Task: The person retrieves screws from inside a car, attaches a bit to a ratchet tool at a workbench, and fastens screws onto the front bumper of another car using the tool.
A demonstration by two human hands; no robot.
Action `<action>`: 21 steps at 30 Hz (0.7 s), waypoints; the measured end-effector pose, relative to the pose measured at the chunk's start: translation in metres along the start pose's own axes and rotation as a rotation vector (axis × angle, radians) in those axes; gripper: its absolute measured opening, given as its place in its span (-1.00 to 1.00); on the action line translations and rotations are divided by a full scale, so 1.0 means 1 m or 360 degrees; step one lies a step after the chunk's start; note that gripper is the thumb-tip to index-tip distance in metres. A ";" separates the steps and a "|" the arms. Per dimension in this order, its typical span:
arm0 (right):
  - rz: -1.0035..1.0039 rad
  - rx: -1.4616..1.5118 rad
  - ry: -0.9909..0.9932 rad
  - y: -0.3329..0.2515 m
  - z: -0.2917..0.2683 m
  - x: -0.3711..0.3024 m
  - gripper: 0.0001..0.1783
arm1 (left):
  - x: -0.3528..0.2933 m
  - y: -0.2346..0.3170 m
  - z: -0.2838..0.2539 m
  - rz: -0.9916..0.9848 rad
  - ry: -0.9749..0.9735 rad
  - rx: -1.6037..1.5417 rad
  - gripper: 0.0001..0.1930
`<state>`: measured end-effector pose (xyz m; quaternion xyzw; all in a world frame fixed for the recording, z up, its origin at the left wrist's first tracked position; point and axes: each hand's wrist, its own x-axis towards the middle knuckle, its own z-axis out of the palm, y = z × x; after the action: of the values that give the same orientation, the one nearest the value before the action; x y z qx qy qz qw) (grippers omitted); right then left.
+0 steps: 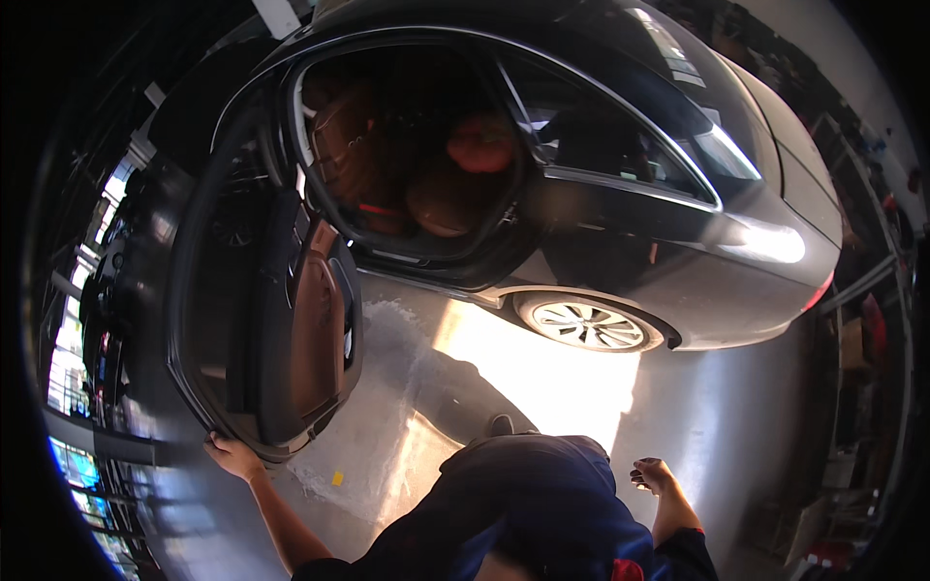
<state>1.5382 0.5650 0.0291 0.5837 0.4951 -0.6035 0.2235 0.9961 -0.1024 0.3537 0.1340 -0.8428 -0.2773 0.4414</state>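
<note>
A dark car point(620, 242) stands ahead of me with its rear door point(305, 339) swung wide toward my left. My left hand point(231, 453) grips the outer edge of that door near its bottom corner in view, fingers bent round the rim. Brown trim covers the door's inner side. Out to my right, away from the car, my right hand point(655, 474) hangs with its fingers curled in. Whether anything small lies inside those fingers is hidden. Through the doorway show brown seats point(441, 203) and a rounded red thing point(480, 143) on the far side.
The car's rear wheel point(589, 325) stands right of the doorway. Bright sunlight falls on the floor point(542, 378) between me and the car. A small yellow piece point(337, 478) lies on the floor near my left forearm. Shelving point(852, 339) with assorted items lines the right side.
</note>
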 end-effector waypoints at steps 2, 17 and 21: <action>-0.0082 0.0251 0.0267 0.034 -0.023 -0.019 -0.71 | -0.041 0.060 0.007 0.0063 0.0007 -0.0026 -0.59; -0.0198 0.0728 0.0788 0.306 -0.285 -0.129 -0.76 | -0.491 0.512 0.056 0.1074 -0.1351 -0.0814 -0.72; 0.0043 0.1131 0.0837 0.358 -0.358 -0.110 -0.80 | -0.688 0.610 0.031 0.1881 -0.2650 -0.0893 -0.78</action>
<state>2.0391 0.6918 0.0714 0.7645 0.2892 -0.5642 -0.1168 1.3772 0.7265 0.2360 -0.6365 -0.7166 -0.2075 -0.1956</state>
